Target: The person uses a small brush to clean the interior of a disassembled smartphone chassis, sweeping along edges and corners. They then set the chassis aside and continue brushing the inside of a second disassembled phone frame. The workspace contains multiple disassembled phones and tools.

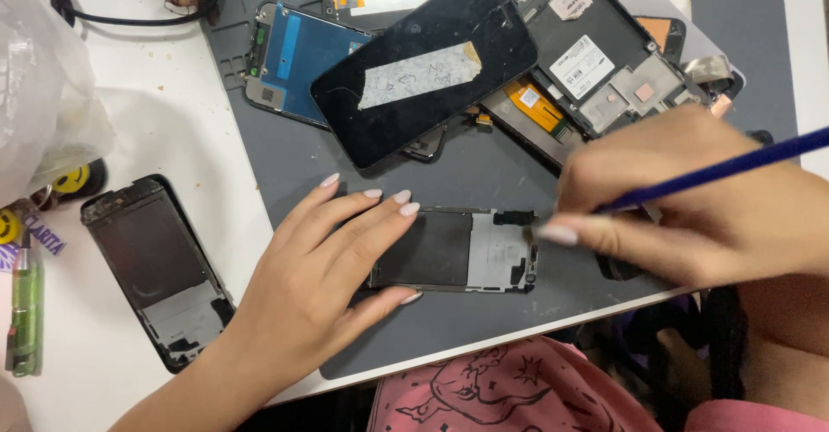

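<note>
A small phone frame (466, 250) lies flat on the grey work mat (484, 320) near the table's front edge. My left hand (324, 268) rests on its left end, fingers spread over the top edge and thumb against the bottom edge. My right hand (699, 199) holds a blue-handled tool (725, 168) like a pen. Its tip sits at the frame's upper right corner, hidden behind my fingers.
At the back of the mat lie a black phone screen with a tape strip (423, 65), a blue-backed panel (298, 60) and an opened phone chassis (604, 56). Another phone frame (160, 272) lies on the white table at left, beside a green lighter (24, 311) and a plastic bag (43, 78).
</note>
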